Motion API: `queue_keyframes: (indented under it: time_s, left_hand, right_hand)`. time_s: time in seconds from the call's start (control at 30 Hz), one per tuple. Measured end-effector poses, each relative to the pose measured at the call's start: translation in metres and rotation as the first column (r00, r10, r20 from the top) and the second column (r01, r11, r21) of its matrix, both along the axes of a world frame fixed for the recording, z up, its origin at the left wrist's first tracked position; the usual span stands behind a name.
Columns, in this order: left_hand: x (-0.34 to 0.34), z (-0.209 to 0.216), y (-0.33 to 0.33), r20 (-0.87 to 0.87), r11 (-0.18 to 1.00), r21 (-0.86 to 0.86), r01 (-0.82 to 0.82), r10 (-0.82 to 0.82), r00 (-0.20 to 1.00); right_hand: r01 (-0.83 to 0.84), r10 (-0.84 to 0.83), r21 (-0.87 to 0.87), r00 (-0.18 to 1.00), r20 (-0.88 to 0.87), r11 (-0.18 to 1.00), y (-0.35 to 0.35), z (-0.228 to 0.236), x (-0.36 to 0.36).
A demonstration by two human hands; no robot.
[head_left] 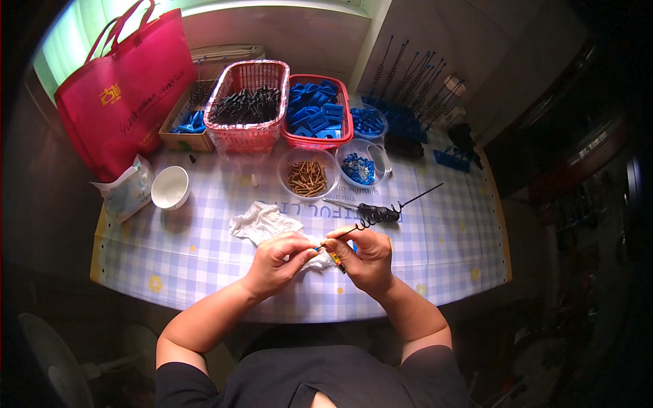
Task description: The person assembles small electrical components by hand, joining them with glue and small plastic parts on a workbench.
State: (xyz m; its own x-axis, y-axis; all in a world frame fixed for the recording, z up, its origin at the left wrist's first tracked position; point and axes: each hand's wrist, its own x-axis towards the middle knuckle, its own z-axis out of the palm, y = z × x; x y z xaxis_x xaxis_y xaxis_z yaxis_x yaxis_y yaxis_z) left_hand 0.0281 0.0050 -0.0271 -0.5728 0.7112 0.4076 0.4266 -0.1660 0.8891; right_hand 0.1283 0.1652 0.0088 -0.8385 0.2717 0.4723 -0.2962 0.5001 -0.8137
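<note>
Near the table's front my two hands meet. My right hand [367, 262] is closed on a black wire rod with a coiled middle [374, 217]; its straight end points up to the right. My left hand [275, 262] pinches a small blue piece [315, 249] against the rod's lower end, where a bit of brass colour shows between the fingertips. Whether the pieces are joined I cannot tell. Beneath my right hand a yellow and red object [336, 259] is partly hidden. A crumpled white cloth [262, 221] lies just beyond my left hand.
Behind my hands lies a black-handled screwdriver [378, 213]. Clear tubs hold brass pins [307, 178] and blue caps [358, 169]. Farther back stand a pink basket of black rods [247, 107], a red basket of blue parts [316, 112] and upright coiled rods [415, 81]. A white bowl [170, 188] sits left.
</note>
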Motion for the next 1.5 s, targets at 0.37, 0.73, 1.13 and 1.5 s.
queue_keyframes:
  time_s: [0.37,0.73,1.13,1.5]
  left_hand:
    - [0.0002,-0.0009,0.0006,-0.013,1.0,0.005,-0.004,0.004,1.0]
    - [0.0006,0.0024,-0.0007,0.01,1.0,-0.029,0.002,-0.002,1.0]
    - [0.0004,0.0012,-0.0009,0.01,0.999,-0.031,0.008,-0.008,1.0]
    - [0.0007,-0.0002,-0.0006,0.024,1.0,-0.031,0.007,-0.006,1.0]
  right_hand:
    - [-0.006,0.006,0.009,1.0,-0.009,1.0,0.0003,0.0004,0.0002]
    - [-0.006,0.006,0.008,1.0,-0.002,1.0,0.0004,0.0012,0.0002]
    - [-0.009,0.009,-0.005,1.0,0.003,1.0,0.0002,-0.0002,0.0003]
    - [0.006,-0.006,0.009,1.0,-0.007,1.0,0.0001,0.0,0.0]
